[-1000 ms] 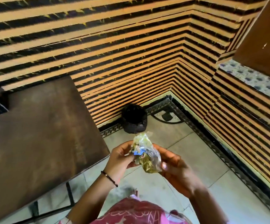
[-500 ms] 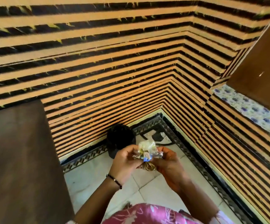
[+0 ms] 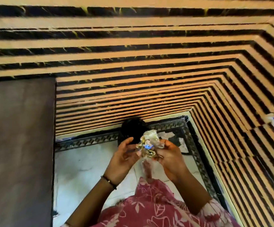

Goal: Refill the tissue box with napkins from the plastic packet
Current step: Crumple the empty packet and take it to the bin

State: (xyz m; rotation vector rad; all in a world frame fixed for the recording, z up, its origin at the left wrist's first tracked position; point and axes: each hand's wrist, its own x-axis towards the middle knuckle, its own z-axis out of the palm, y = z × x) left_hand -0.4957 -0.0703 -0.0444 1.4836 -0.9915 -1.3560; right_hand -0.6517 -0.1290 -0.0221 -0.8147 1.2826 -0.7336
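Wall (image 3: 133, 63) orange/blk stripes; table (image 3: 18, 145) dk brown; floor (image 3: 83, 169) white tile; garment (image 3: 157, 207) maroon floral.

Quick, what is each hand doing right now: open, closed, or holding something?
Left hand: open, fingers spread beside the plastic packet, seemingly not gripping it.
Right hand: closed on the crumpled plastic packet.

Open air over pale tiled floor (image 3: 87, 171) between dark table (image 3: 18, 145) at left and striped wall (image 3: 231, 161) at right. Black bin (image 3: 133, 128) straight ahead against far wall, near corner, just beyond both hands. Table edge bounds leftward reach; corner walls close off forward and rightward passage.
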